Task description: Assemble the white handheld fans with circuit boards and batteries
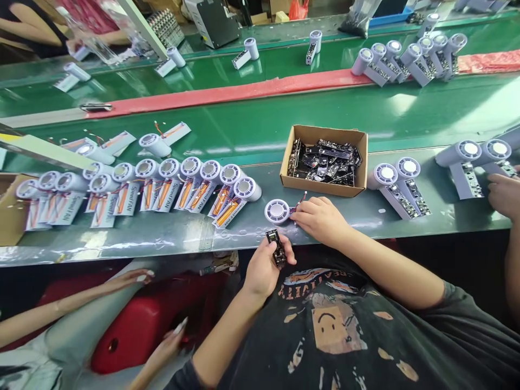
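Observation:
My left hand is closed round a small black circuit board, its component side up, just off the bench's front edge. On the bench, my right hand grips a pale lilac handheld fan by its handle side. The fan's round slotted face points up, and my fingers hide most of its handle. A thin red wire end sticks up beside those fingers. Behind my right hand stands an open cardboard box holding a heap of black circuit boards.
Several fans with exposed orange wiring line the bench at left. Fans with boards fitted lie at right, near another person's hand. Beyond runs a green conveyor with a red strip. Another person's hands are at lower left.

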Motion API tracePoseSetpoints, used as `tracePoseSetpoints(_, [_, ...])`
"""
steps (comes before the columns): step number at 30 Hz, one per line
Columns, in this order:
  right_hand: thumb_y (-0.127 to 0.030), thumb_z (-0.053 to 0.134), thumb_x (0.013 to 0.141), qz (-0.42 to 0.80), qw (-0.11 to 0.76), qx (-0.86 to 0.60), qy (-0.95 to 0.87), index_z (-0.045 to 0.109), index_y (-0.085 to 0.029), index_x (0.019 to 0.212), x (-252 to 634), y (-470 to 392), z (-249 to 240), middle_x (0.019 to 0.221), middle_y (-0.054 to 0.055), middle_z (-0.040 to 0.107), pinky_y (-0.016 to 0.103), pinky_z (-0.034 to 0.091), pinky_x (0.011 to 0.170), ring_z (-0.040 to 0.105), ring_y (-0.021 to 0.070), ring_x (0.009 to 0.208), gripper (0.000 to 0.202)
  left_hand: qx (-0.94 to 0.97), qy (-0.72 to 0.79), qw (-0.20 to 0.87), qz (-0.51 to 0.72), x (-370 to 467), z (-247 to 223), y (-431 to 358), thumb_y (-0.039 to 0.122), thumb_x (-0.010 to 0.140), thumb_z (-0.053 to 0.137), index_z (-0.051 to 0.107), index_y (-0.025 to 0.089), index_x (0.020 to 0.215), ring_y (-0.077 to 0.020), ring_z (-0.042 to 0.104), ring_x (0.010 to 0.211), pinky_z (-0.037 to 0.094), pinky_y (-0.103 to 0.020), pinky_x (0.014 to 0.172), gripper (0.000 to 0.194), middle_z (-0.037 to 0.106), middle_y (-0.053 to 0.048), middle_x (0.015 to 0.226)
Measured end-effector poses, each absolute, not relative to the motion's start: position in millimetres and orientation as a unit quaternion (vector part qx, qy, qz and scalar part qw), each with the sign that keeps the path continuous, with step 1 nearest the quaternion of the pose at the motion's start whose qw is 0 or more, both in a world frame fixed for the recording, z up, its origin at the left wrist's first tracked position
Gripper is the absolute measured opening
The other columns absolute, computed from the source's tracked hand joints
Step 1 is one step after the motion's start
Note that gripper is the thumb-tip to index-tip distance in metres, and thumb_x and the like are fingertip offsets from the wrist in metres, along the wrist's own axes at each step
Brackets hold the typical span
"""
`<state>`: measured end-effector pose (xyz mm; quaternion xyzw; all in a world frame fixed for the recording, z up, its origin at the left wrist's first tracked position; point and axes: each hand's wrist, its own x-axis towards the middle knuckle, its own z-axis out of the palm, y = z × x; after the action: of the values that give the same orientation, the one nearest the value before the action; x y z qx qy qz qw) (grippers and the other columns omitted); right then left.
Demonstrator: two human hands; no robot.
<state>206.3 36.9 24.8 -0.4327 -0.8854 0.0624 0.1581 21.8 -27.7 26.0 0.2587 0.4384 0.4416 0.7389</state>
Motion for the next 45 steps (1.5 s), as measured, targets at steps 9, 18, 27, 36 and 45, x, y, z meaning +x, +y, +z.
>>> tracePoseSetpoints(9, [-0.026, 0.058, 0.095, 0.189, 0.229, -0.423, -0.856, 0.074, -0.022, 0.094, 195, 35, 22, 0.091, 0.004, 0.068, 0.031, 0.038, 0.079, 0.059, 0.0162, 0.085, 0.017, 0.42, 0.52, 0.58, 0.466, 6, 14, -28, 0.043, 0.075, 0.066, 0.064, 0.02, 0.093, -0.0105, 0.045, 0.056, 0.04, -0.026, 0.055, 0.029, 0.05, 0.004, 0.066])
tracePoseSetpoints(18, [-0.024, 0.063, 0.092, 0.159, 0.196, -0.464, -0.849, 0.076, -0.023, 0.087, 179, 18, 30, 0.085, 0.003, 0.068, 0.033, 0.029, 0.072, 0.051, 0.0181, 0.082, 0.014, 0.7, 0.539, 0.257, 0.392, 4, 16, -7, 0.027, 0.087, 0.061, 0.069, 0.02, 0.081, -0.0173, 0.064, 0.073, 0.05, -0.028, 0.07, 0.011, 0.071, -0.003, 0.078])
tracePoseSetpoints(27, [-0.025, 0.069, 0.088, 0.248, 0.263, -0.475, -0.802, 0.079, -0.029, 0.094, 174, 18, 28, 0.085, 0.002, 0.069, 0.033, 0.029, 0.075, 0.05, 0.0184, 0.085, 0.013, 0.697, 0.528, 0.234, 0.426, 2, 8, -11, 0.024, 0.089, 0.059, 0.064, 0.02, 0.076, -0.015, 0.063, 0.07, 0.049, -0.026, 0.068, 0.014, 0.068, 0.0, 0.073])
tracePoseSetpoints(36, [-0.015, 0.069, 0.077, 0.311, 0.325, -0.523, -0.724, 0.072, -0.024, 0.073, 160, 15, 16, 0.079, -0.001, 0.063, 0.039, 0.033, 0.094, 0.057, 0.0167, 0.084, 0.01, 0.693, 0.537, 0.227, 0.425, 3, 6, -14, 0.025, 0.091, 0.057, 0.061, 0.02, 0.079, -0.0149, 0.062, 0.072, 0.05, -0.026, 0.071, 0.013, 0.066, 0.0, 0.075])
tracePoseSetpoints(45, [-0.015, 0.064, 0.075, 0.266, 0.335, -0.523, -0.737, 0.069, -0.022, 0.069, 162, 14, 15, 0.078, 0.0, 0.06, 0.034, 0.029, 0.081, 0.052, 0.0165, 0.081, 0.011, 0.671, 0.581, 0.308, 0.343, -24, 15, -35, 0.03, 0.095, 0.047, 0.067, 0.018, 0.102, -0.0191, 0.069, 0.084, 0.056, -0.032, 0.081, 0.025, 0.072, -0.006, 0.095])
